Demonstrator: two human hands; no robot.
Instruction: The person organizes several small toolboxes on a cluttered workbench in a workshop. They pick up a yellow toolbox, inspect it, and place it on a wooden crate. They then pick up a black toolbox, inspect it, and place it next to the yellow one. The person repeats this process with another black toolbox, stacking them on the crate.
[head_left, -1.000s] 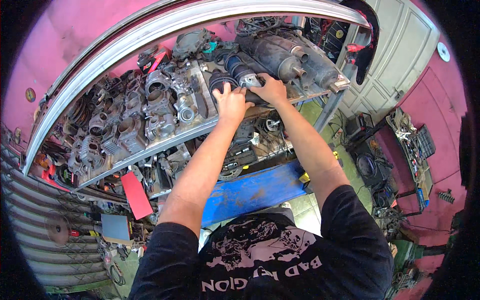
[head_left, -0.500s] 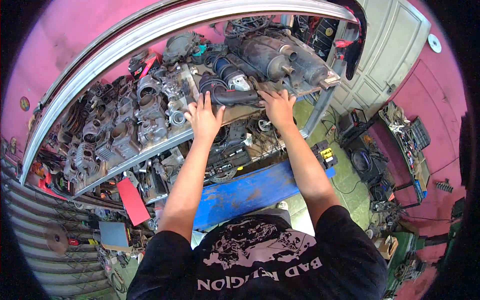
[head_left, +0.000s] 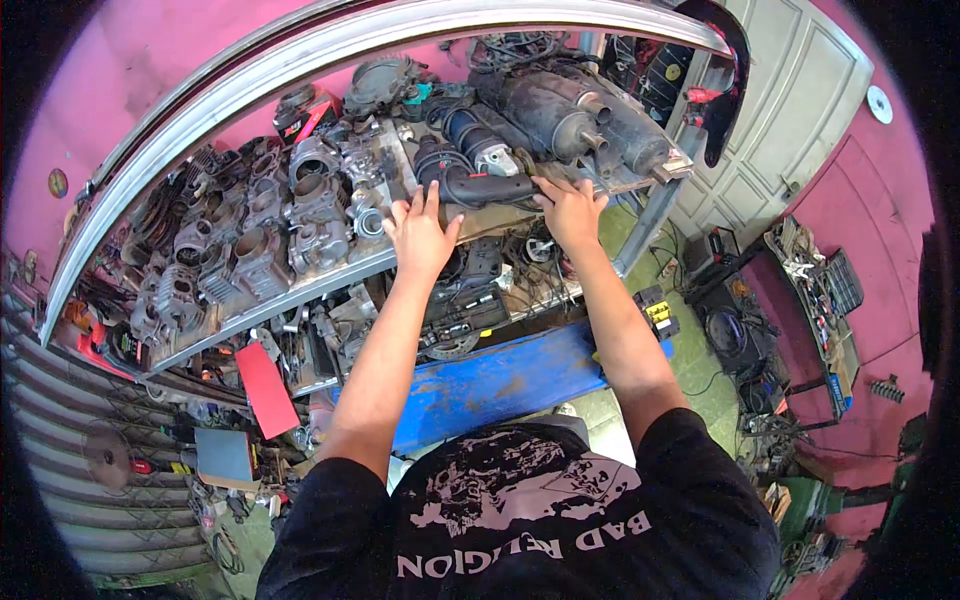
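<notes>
A black, bent, tube-like piece (head_left: 490, 190), perhaps a power tool, lies along the front edge of the upper shelf. At its left bend my left hand (head_left: 422, 238) reaches in with fingers spread, the tips at or on the piece. Beside its right end is my right hand (head_left: 572, 212), fingers stretched forward and the thumb apart. Neither hand is wrapped round it; whether the fingertips press on it is hard to tell. Just behind lies a blue and black angle grinder (head_left: 478, 140) with a silver head.
Dark mufflers (head_left: 560, 125) fill the shelf's right side; grey engine cylinders (head_left: 262, 265) crowd its left. A silver curved rail (head_left: 250, 75) arches above. Below are a lower shelf of parts, a blue panel (head_left: 500, 385) and a red box (head_left: 268, 390). A white door (head_left: 775, 120) stands right.
The view has shifted a little, so shelf and hands appear slightly farther right. Relative to the black piece, both hands stay in nearly the same places.
</notes>
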